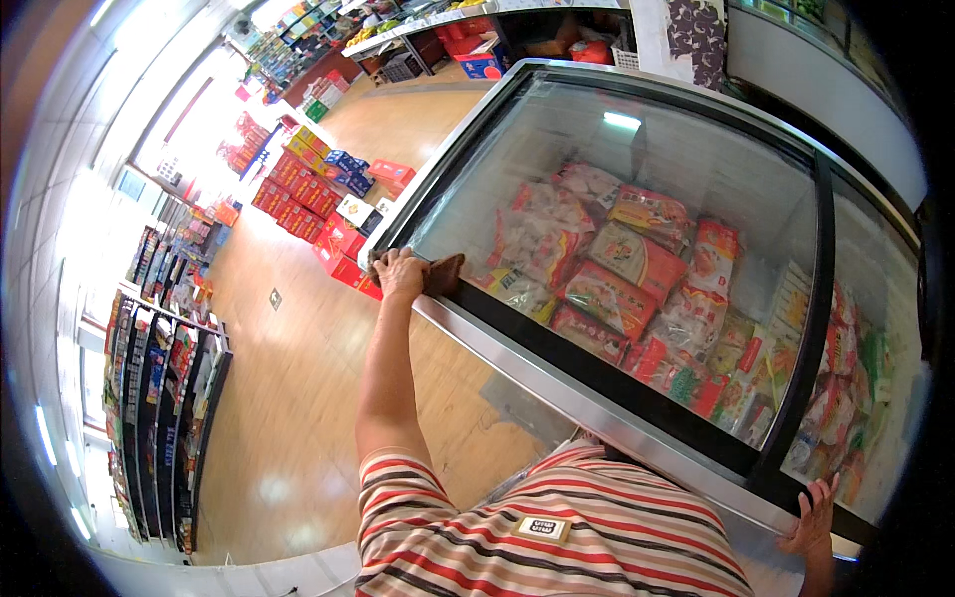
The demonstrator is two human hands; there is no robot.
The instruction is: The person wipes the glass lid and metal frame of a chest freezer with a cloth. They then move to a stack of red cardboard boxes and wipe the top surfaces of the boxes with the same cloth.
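Note:
In front of me stands a chest freezer with a glass top, its metal rim (515,373) running along my body. My left hand (401,272) presses a dark brown cloth (445,274) onto the rim's left corner; part of the cloth lies under my fingers. At the near right, my right hand (815,519) rests over the freezer's edge by the black frame bar, fingers extended and holding no loose thing. Through the glass lid (477,224) I see several packs of frozen food (615,298), many in red and clear plastic.
Stacked red cartons (298,194) stand on the wooden floor (298,358) beyond the freezer's left corner. A shelf rack (168,418) with packaged goods is at the left. Farther back, a produce counter (418,33) has boxes and crates under it.

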